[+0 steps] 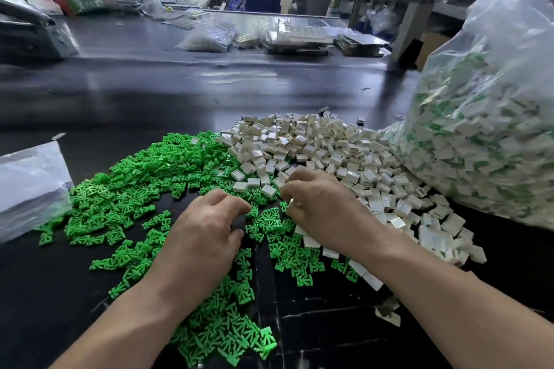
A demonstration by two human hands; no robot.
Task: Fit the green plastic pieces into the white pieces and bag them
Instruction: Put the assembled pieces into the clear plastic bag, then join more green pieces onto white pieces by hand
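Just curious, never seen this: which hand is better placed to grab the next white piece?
Likely the right hand: it is beside the white pieces, while the left hand sits over the green pieces.

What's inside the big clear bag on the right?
The clear bag is packed with white pieces, green showing among them. Inner layers are covered by outer ones; whether all are fitted can't be told.

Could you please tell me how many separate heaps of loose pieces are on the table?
2: green pieces at left and centre; white pieces at right, beside the filled bag. Others may be hidden.
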